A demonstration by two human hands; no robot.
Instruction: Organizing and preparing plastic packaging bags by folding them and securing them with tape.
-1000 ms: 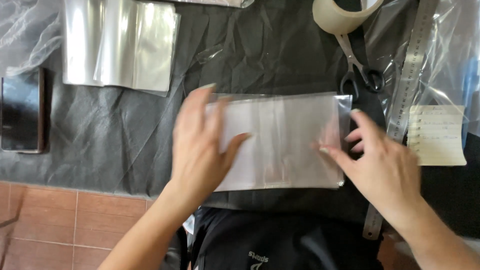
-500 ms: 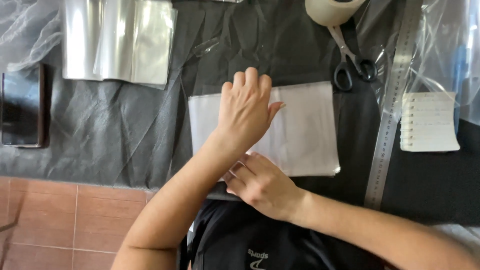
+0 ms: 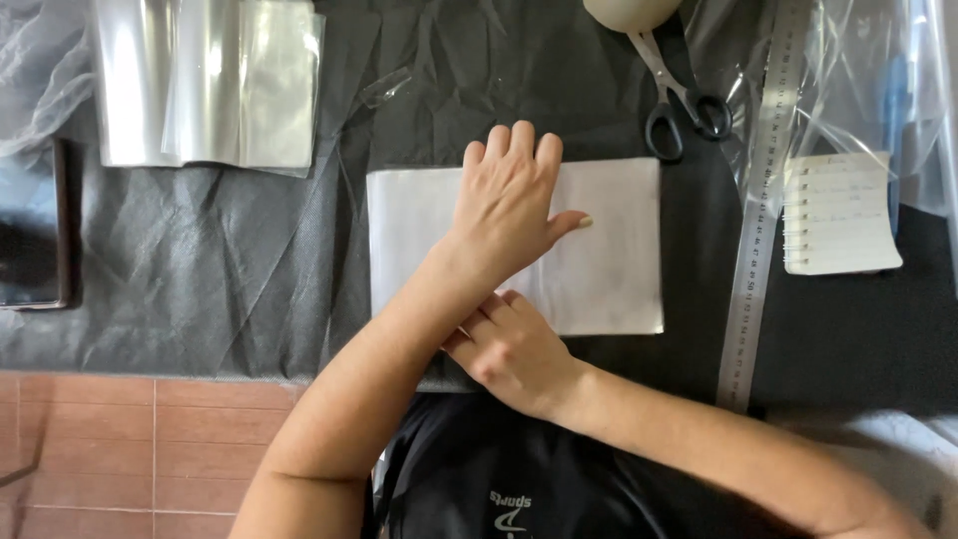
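Note:
A white flat packet in a clear sleeve (image 3: pixel 619 260) lies on the black cloth (image 3: pixel 200 279) in front of me. My left hand (image 3: pixel 509 200) rests flat on its middle, palm down, fingers together and pointing away, thumb out to the right. My right hand (image 3: pixel 514 349) sits at the packet's near edge, tucked under my left forearm with its fingers curled. Its fingertips are hidden, so I cannot tell whether they pinch the edge.
A stack of clear plastic sleeves (image 3: pixel 205 85) lies at the back left, with a dark phone (image 3: pixel 30 225) at the left edge. Black-handled scissors (image 3: pixel 684 100), a tape roll (image 3: pixel 629 12), a steel ruler (image 3: pixel 758 210) and a small spiral notepad (image 3: pixel 838 212) lie to the right. Brown floor tiles (image 3: pixel 130 449) show below the cloth.
My left hand moved from the packet's left side onto its middle. My right hand left the packet's right edge and came in under my left forearm at the near edge.

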